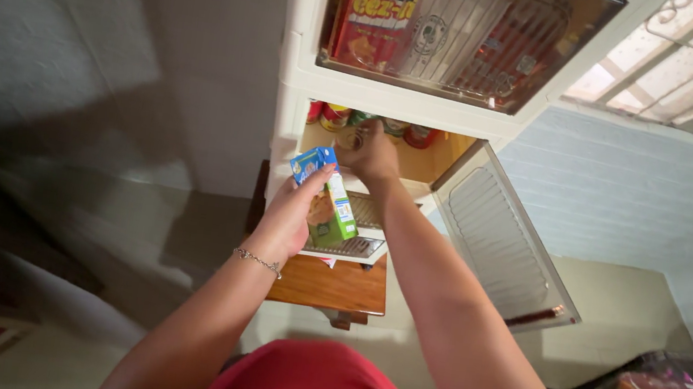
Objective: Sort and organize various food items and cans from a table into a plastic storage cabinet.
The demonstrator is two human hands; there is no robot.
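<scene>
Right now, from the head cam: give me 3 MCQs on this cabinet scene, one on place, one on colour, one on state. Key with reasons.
1. Where is the right hand?
A. Reaching into the open cabinet compartment among the cans
B. Resting on the wooden stool
C. On the window grille

2. What colours is the carton in the left hand?
A. Red and black
B. Blue, white and green
C. Plain brown

3. What is the state of the lower compartment door?
A. Shut
B. Missing
C. Swung open

Key: 1 A, the hand is at the cans inside the shelf; 2 B, blue top, white and green sides; 3 C, the door hangs out to the right.
</scene>
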